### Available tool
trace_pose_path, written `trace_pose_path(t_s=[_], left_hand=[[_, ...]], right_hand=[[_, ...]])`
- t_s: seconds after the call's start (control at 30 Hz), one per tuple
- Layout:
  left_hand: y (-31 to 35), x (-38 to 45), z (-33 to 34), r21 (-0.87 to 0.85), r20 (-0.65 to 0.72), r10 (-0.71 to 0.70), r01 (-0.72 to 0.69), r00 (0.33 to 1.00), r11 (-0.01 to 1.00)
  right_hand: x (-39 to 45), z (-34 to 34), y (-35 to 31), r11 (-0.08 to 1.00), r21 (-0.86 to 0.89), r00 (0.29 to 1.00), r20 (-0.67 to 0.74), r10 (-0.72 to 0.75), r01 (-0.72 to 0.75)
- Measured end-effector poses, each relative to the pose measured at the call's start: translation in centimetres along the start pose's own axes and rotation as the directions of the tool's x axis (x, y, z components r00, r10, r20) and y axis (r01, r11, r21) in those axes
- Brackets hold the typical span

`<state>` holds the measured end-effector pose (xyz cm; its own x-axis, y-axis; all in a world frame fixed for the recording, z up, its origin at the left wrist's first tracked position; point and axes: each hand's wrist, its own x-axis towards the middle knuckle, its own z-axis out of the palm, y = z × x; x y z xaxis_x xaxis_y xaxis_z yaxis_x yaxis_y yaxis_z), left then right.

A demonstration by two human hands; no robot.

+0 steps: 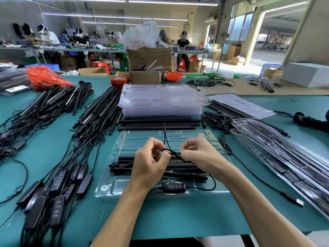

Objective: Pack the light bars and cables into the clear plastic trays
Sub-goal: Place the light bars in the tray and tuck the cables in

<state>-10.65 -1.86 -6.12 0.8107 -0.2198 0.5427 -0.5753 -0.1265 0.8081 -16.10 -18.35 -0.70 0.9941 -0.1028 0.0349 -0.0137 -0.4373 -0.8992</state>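
Hands meeting over the middle of the open clear tray (124,139) on the teal bench (53,143). Left hand (149,163) with fingers curled, pinching a loop of thin black cable (164,134); right hand (194,152) likewise curled, pinching the same cable just right of it. Light bars (179,165) lying directly beneath both hands in the tray, long axis running left to right. Inline controller (173,186) resting in the near compartment, its lead trailing right to a USB plug (299,202) out on the bench. Probably coiling the cable for stowing, with the bundle equally near both hands. Stack of empty trays (162,100) at far centre; loose bars and controllers heaped to the left.
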Motion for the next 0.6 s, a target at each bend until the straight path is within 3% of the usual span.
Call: trace_pose_path(t_s=[0.17,0.23,0.3,0.4,0.5,0.6], left_hand=[[0.1,0.1,0.0,-0.049,0.065,0.035,-0.032,0.997,0.998],[0.2,0.1,0.1,-0.040,0.076,0.046,-0.043,0.996,0.998],[0.3,0.2,0.0,-0.040,0.089,0.049,-0.046,0.995,0.998],[0.4,0.1,-0.1,-0.003,0.075,0.026,-0.026,0.997,1.000],[0.0,0.0,0.0,0.238,-0.037,-0.032,0.040,0.999,0.971],[-0.1,0.0,0.3,0.559,-0.096,0.024,0.034,0.995,0.828]], right_hand=[[-0.8,-0.2,0.6,0.990,0.082,0.993,0.024,-0.115,0.113],[-1.1,-0.2,1.3,0.984,0.022,0.983,0.050,-0.175,0.174],[-1.3,0.0,1.9,0.972,-0.012,0.972,-0.017,-0.233,0.233],[-1.8,-0.4,2.3,0.924,0.189,0.931,-0.222,-0.288,0.331],[-2.2,-1.2,2.4,0.815,0.399,0.889,-0.363,-0.279,0.419],[-2.2,-1.7,2.5,0.673,0.606,0.889,-0.420,-0.181,0.423]])
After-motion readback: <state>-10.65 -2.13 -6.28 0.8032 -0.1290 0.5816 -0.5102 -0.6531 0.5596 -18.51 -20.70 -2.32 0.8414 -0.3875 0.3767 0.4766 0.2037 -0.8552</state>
